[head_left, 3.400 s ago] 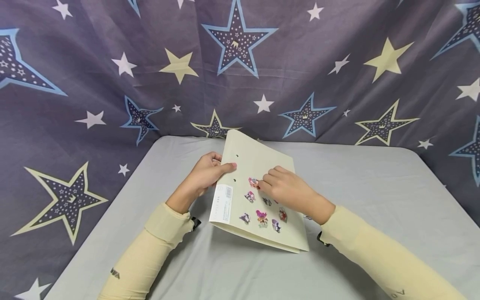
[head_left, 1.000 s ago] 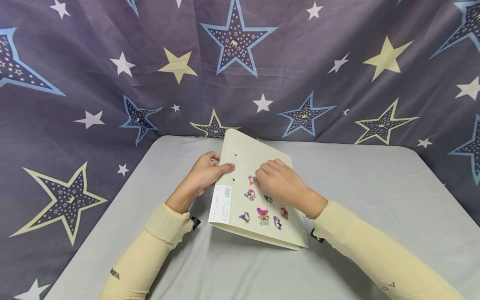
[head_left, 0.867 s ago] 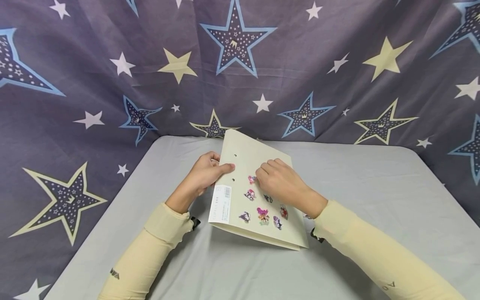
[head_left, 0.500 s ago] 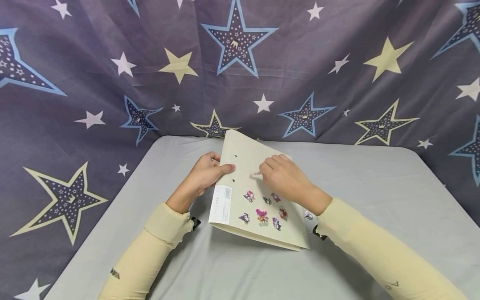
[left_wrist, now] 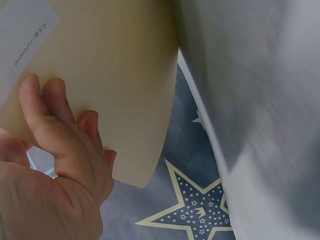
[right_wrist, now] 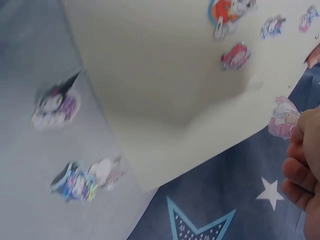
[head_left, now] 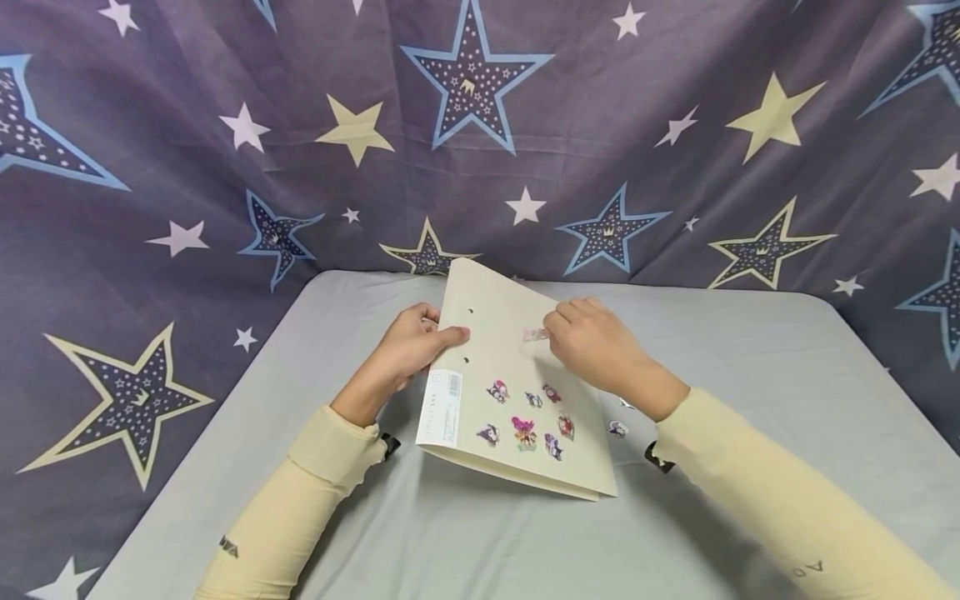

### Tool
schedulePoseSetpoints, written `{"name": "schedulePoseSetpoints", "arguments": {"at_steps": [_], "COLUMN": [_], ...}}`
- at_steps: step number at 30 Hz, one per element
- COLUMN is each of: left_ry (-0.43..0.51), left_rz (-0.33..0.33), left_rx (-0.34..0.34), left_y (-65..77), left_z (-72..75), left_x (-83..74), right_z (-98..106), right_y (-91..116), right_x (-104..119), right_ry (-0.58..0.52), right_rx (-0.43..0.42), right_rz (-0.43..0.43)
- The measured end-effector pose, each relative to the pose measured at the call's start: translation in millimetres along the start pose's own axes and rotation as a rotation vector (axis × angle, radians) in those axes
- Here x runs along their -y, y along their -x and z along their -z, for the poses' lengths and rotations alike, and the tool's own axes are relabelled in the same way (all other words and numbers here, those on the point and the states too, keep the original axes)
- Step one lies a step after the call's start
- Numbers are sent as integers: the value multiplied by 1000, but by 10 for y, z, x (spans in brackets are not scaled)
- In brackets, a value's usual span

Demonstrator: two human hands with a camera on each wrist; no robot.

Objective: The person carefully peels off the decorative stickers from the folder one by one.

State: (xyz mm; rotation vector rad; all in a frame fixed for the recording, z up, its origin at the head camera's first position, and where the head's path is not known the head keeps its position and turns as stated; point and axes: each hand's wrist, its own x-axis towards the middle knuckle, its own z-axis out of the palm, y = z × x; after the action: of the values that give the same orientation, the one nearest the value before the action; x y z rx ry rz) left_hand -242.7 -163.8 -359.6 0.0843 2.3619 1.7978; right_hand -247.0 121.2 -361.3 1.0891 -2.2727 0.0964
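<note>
A cream file folder (head_left: 487,308) stands tilted over the bed-like grey surface. My left hand (head_left: 405,346) grips its left edge, thumb on the front cover; in the left wrist view the fingers (left_wrist: 62,122) lie along the opposite face. Between thumb and fingertips my right hand (head_left: 600,343) pinches a pink cartoon sticker (right_wrist: 283,118), which sticks out past the fingers, close over the folder's upper right part. Lower on the cover are several character stickers, among them a pink-and-orange one (head_left: 526,433) and a red one (head_left: 566,427). A white barcode label (head_left: 444,407) runs along the spine side.
Right of the folder, loose stickers lie on the grey cloth (head_left: 750,400), including a black-and-purple character sticker (right_wrist: 56,106) and a blue one (right_wrist: 72,184). A dark star-patterned curtain (head_left: 480,200) hangs behind and at both sides.
The pink sticker was on the cover at the right fingertips; it has come off and moved right and up with the right hand. The left hand keeps its hold on the folder.
</note>
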Motion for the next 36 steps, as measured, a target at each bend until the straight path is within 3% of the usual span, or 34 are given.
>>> {"name": "schedulePoseSetpoints", "arguments": {"at_steps": [17, 26, 36], "left_ry": [9, 3, 16], "left_rz": [5, 12, 7], "left_rx": [3, -2, -3], "left_y": [-4, 0, -1], "left_z": [-2, -6, -15], "left_x": [5, -9, -7], "right_z": [81, 143, 150], "right_y": [279, 314, 333], "right_x": [-523, -569, -547], "right_ry": [97, 141, 186], "right_rx": [126, 231, 266], "right_rz": [-195, -267, -274]}}
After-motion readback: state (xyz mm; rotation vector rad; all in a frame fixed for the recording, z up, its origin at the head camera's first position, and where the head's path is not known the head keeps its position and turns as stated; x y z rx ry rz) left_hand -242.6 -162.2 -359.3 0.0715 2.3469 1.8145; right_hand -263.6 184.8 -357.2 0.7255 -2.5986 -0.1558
